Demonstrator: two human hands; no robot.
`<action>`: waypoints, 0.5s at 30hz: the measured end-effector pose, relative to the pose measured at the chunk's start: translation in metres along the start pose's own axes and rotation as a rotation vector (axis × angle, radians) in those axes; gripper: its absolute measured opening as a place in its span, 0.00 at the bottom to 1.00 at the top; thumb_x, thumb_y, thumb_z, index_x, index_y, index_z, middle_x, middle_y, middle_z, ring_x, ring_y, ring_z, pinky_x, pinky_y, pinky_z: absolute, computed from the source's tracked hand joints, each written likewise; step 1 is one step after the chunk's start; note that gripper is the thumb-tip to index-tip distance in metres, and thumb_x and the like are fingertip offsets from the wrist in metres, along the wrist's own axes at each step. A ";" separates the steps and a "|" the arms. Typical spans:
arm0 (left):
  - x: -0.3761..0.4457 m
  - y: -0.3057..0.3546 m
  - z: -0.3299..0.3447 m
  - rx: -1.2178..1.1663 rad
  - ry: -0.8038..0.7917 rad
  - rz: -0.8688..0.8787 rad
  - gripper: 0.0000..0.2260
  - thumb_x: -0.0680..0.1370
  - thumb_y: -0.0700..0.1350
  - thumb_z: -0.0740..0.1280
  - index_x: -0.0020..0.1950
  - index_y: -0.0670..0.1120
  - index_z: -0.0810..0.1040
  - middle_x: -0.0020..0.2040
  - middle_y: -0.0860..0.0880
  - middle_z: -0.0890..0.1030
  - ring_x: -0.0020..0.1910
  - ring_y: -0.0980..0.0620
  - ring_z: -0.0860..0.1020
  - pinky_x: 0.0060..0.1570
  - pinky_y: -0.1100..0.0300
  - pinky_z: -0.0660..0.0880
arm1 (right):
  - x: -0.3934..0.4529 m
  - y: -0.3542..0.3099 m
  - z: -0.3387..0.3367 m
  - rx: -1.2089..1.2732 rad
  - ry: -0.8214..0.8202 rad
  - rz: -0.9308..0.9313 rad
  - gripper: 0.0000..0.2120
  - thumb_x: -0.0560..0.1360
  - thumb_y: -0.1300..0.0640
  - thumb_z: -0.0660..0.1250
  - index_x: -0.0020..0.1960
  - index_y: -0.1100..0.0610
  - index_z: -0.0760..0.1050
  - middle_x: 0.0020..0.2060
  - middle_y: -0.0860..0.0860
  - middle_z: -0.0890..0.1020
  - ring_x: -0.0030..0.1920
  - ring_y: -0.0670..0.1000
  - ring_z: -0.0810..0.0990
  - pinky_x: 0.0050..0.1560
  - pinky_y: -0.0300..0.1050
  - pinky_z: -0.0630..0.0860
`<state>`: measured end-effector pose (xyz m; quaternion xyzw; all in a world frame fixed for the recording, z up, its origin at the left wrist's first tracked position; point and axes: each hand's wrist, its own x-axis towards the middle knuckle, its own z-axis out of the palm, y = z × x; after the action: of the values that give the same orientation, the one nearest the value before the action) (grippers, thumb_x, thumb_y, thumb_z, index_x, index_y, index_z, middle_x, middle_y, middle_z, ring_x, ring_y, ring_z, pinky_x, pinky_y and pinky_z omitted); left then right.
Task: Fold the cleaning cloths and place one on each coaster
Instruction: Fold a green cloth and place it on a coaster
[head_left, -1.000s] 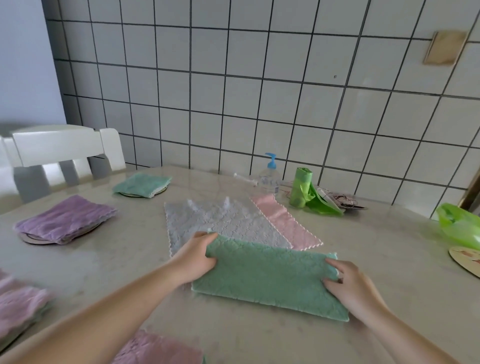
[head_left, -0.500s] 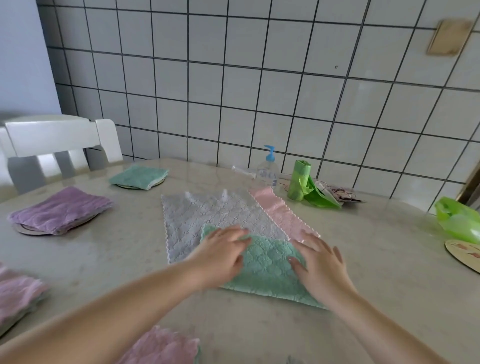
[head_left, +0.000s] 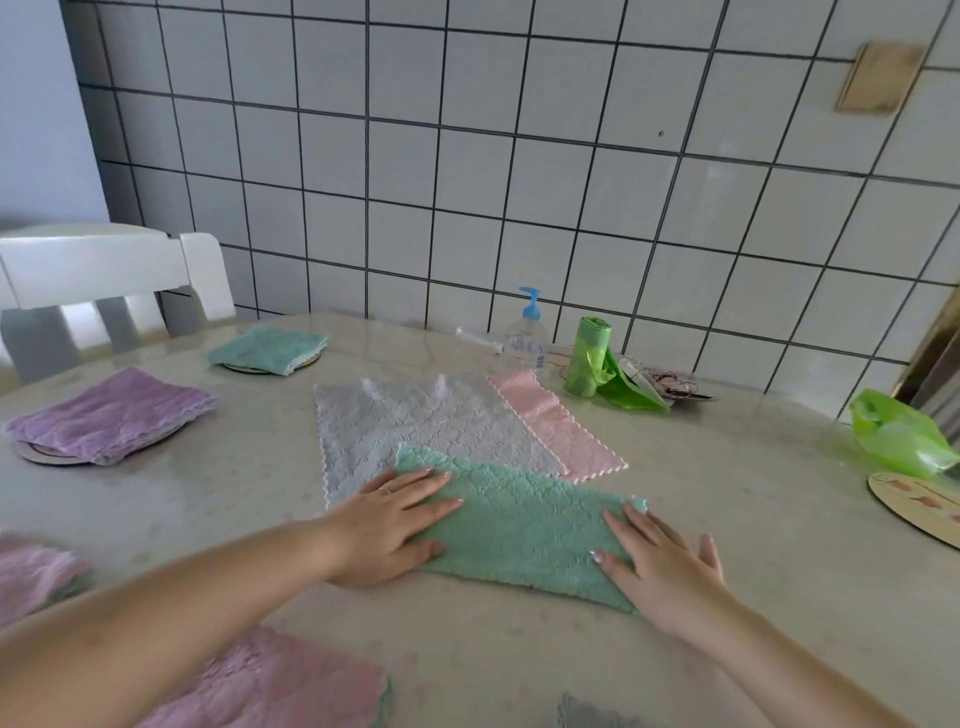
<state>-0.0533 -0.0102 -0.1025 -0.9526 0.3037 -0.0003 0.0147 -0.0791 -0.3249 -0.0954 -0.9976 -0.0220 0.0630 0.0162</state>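
Observation:
A green cloth (head_left: 524, 525), folded into a long strip, lies on the table in front of me. My left hand (head_left: 392, 522) presses flat on its left end and my right hand (head_left: 660, 558) lies flat on its right end. Behind it a grey cloth (head_left: 421, 421) is spread out, overlapping a pink cloth (head_left: 561, 426). At far left a folded green cloth (head_left: 267, 349) and a folded purple cloth (head_left: 111, 415) each rest on a round coaster. A bare coaster (head_left: 914, 506) sits at the right edge.
A pump bottle (head_left: 527, 338), a green bag roll (head_left: 589, 358) and a green plastic bag (head_left: 901, 439) stand near the tiled wall. A white chair (head_left: 104, 280) is at the left. More pink cloths (head_left: 270, 680) lie near the table's front edge.
My hands met at the middle of the green cloth half a second ago and have since slid apart to its two ends, flattening it into a strip.

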 end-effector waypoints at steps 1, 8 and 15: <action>-0.006 -0.008 0.001 -0.013 -0.009 -0.012 0.39 0.65 0.70 0.28 0.75 0.59 0.41 0.77 0.53 0.39 0.72 0.57 0.32 0.70 0.57 0.32 | 0.000 0.007 0.000 -0.004 -0.007 0.014 0.31 0.76 0.34 0.42 0.76 0.43 0.43 0.77 0.44 0.44 0.76 0.47 0.44 0.73 0.64 0.42; -0.014 -0.015 -0.014 0.044 0.199 0.187 0.27 0.77 0.66 0.47 0.69 0.54 0.67 0.67 0.51 0.73 0.67 0.53 0.69 0.69 0.60 0.58 | 0.017 -0.004 -0.012 0.011 0.154 -0.083 0.28 0.77 0.36 0.50 0.74 0.45 0.57 0.75 0.42 0.56 0.75 0.45 0.50 0.73 0.61 0.42; 0.003 0.036 -0.017 0.026 0.225 0.408 0.12 0.78 0.49 0.62 0.60 0.50 0.77 0.53 0.51 0.79 0.52 0.50 0.77 0.48 0.57 0.77 | 0.058 -0.067 -0.022 0.178 0.188 -0.259 0.23 0.79 0.45 0.55 0.72 0.49 0.63 0.71 0.45 0.67 0.70 0.46 0.65 0.74 0.58 0.51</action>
<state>-0.0717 -0.0414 -0.0865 -0.8653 0.4896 -0.1075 -0.0073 -0.0215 -0.2559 -0.0784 -0.9826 -0.1431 -0.0313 0.1143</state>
